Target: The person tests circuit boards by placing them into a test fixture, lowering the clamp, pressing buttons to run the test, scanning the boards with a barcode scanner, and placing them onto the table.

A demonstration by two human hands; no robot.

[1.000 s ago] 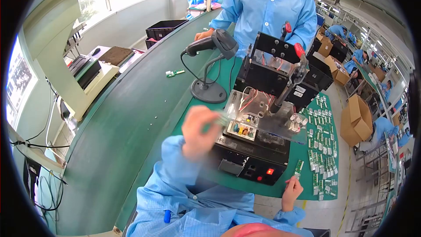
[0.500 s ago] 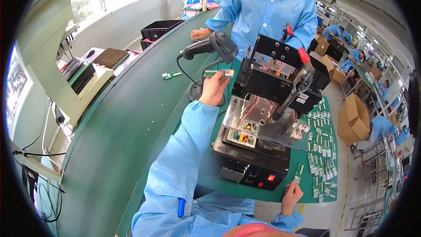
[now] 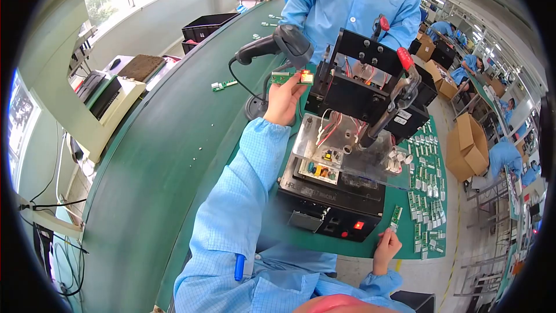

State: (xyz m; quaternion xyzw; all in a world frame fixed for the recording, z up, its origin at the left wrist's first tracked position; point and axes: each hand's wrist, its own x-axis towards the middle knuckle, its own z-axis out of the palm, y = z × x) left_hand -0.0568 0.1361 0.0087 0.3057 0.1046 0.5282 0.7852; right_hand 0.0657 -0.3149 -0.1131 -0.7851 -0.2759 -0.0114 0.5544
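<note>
My left hand [image 3: 282, 102] is closed on a small green circuit board [image 3: 280, 78], holding it under the head of a black barcode scanner [image 3: 277, 46] on a stand. Reddish light from the scanner falls on the board's right end. Down at the lower right, my right hand [image 3: 387, 247] pinches the end of another small green circuit board [image 3: 396, 217] beside the test fixture. That black test fixture [image 3: 324, 211] stands between my hands, with a clear plate, wires, a red-handled toggle clamp [image 3: 399, 95] and a lit red switch [image 3: 359, 225].
Rows of circuit boards [image 3: 425, 197] lie on the green mat to the right. One loose board [image 3: 223, 85] rests on the green conveyor belt [image 3: 174, 139] at left. A person in a blue coat [image 3: 353, 6] stands opposite. Black bins [image 3: 208, 26] and a cardboard box [image 3: 465, 145] are farther off.
My left hand has raised its board slightly closer to the scanner, and the light now shows on it. My right hand stays almost still. The person opposite has drawn a hand back from the belt.
</note>
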